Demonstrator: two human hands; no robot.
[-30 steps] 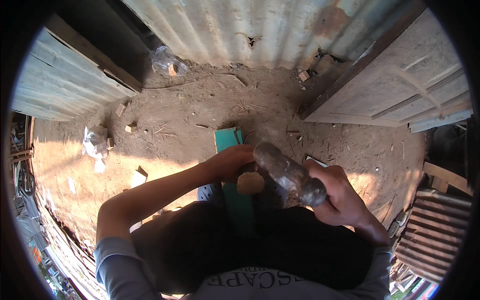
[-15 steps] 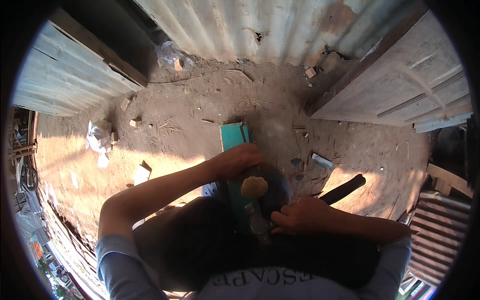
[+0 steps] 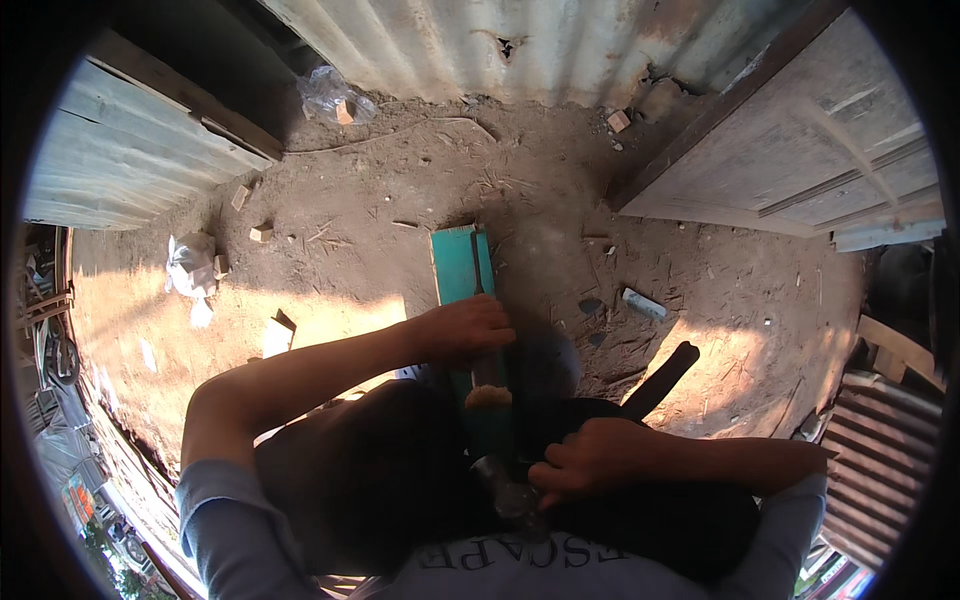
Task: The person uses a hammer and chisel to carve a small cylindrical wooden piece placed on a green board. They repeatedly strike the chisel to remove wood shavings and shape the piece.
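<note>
My left hand is closed around a chisel whose frayed, pale handle end points back toward me. Its thin dark blade lies along a green-painted board, which stretches away from my lap. In my right hand is a hammer, its metal head close to my body, below the chisel's handle end and apart from it. The hammer's dark handle slants out past my fist to the upper right. My forearms and dark-clothed legs hide part of the board.
Dirt ground with wood chips surrounds me. A white plastic bag and small wood blocks lie to the left. A pale block lies right of the board. Corrugated metal sheet stands ahead, a wooden door at right.
The hammer head has drawn back slightly toward my body. The chisel has tilted flatter, its handle end coming nearer me and more of its blade showing on the board. Both hands keep their grip.
</note>
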